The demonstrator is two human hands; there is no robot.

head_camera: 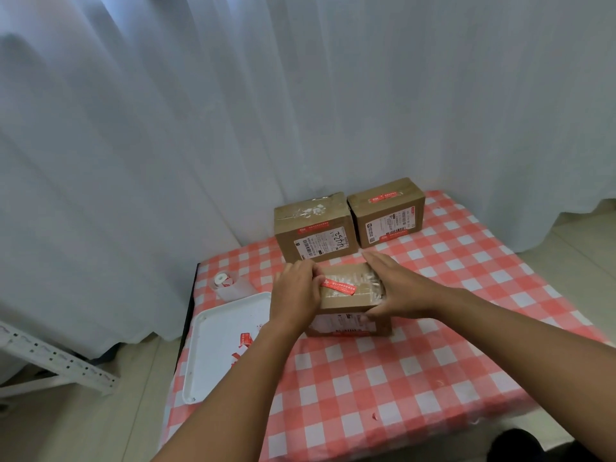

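Nearest to me, my two bare forearms reach out over a table under a red-and-white checked cloth (pixel 400 378). At the table's left edge lies a white tray (pixel 213 345) with torn red scraps (pixel 246 341) in it. Just beyond, mid-table, stands the small cardboard box (pixel 345 303) I am working on, upright and squarely between my hands. My left hand (pixel 295 295) is curled at the box's left top edge, fingertips seemingly pinching the end of a red sticker (pixel 338 286) that lies slantwise across the taped lid. My right hand (pixel 396 288) lies flat and straight-fingered over the right side of the lid, thumb against the front face. I judge the box light and fairly stiff, its glossy tape slippery. It is best steadied by pressing down on the lid or clasping its two sides, while the thin sticker, likely to tear, wants a slow pull from its lifted corner. Behind the tray sits a white roll (pixel 224 281). Farther back, two more sealed boxes stand side by side, one left (pixel 315 228), one right (pixel 386 213). A pale curtain (pixel 233 111) hangs behind everything.
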